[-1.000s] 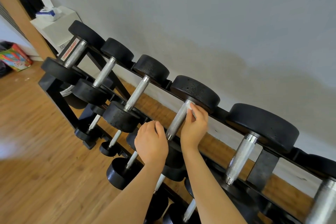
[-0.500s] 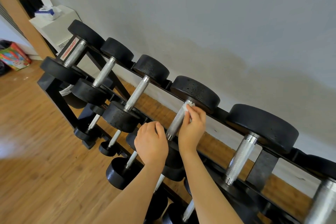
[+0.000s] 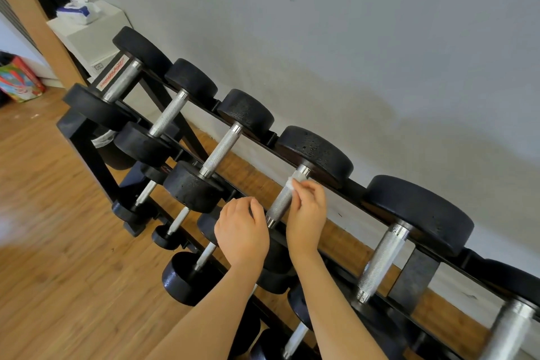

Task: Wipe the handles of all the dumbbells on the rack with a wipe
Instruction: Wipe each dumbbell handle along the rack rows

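Right hand [image 3: 306, 213] pinching wipe [image 3: 290, 184] on dumbbell handle [image 3: 280, 202], rack [image 3: 87, 149]

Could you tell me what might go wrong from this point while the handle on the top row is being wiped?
1. The right hand pinches only a small wipe against the knurled handle; it could snag, tear or slip free.
2. The wipe sits near the wall end; the lower end by the left hand may get missed.
3. The left hand rests curled over the near head, which it hides; if the dumbbell rolls, fingers could be pinched.
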Action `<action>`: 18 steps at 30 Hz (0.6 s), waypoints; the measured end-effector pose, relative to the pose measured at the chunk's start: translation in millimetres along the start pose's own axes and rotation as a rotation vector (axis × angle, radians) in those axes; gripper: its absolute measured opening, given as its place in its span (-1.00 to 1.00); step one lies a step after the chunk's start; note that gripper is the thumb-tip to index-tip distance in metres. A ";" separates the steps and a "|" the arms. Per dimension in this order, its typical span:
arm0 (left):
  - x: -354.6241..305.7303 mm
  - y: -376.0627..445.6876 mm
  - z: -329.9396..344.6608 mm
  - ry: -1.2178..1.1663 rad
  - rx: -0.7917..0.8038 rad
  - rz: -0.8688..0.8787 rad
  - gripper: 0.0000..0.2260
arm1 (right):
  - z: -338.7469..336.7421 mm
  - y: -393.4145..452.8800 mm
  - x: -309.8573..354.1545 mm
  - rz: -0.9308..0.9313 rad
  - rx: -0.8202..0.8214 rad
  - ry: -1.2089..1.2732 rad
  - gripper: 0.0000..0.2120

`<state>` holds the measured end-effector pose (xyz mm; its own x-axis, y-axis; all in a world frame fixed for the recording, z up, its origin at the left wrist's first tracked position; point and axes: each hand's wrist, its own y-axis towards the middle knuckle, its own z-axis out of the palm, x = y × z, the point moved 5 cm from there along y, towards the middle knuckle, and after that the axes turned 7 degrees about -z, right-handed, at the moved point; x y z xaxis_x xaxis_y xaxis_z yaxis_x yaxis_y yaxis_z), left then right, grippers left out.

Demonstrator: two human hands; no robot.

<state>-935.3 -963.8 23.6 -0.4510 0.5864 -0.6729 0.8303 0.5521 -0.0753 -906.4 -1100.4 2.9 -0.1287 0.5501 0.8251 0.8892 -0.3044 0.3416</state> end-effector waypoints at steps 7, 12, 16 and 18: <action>0.4 -0.5 0.2 0.001 0.001 -0.002 -0.68 | -3.5 14.9 0.5 0.032 -0.075 -0.039 -0.74; 1.4 0.5 1.0 -0.004 0.002 -0.005 -0.68 | -1.5 -4.8 5.4 -0.014 -0.059 -0.016 -0.72; 0.2 -1.1 -0.8 -0.012 0.000 0.003 -0.70 | -3.2 0.4 -1.3 0.004 -0.068 0.008 -0.76; -0.5 -1.8 -2.3 -0.009 0.001 0.012 -0.71 | -5.1 11.3 -3.5 0.061 -0.126 0.052 -0.77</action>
<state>-937.3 -963.7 25.8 -0.4378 0.5880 -0.6802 0.8363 0.5441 -0.0680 -898.1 -1109.7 6.2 -0.1010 0.4877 0.8671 0.8342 -0.4335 0.3410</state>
